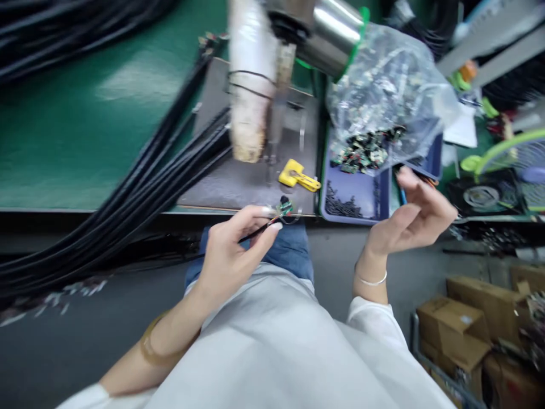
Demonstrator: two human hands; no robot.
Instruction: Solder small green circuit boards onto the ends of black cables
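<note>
My left hand point(236, 244) pinches a thin black cable point(255, 232) between thumb and fingers, just in front of the bench edge. At the cable's end, a small green circuit board point(286, 207) with fine coloured wires sticks out past the fingertips. My right hand point(411, 218) is raised beside the front right of a purple tray point(386, 199), its thumb and index finger apart and nothing visible between them. Small circuit boards point(361, 152) and short black parts point(340, 201) lie in the tray. A blue and orange item behind the right fingers is mostly hidden.
A yellow clip-like tool point(298, 175) lies on a grey board point(213, 182). Above it hangs a wrapped white post point(253, 85). Black cable bundles point(149, 176) drape over the bench's left side. A clear plastic bag point(383, 74) covers the tray's back; cardboard boxes point(455, 324) stand low right.
</note>
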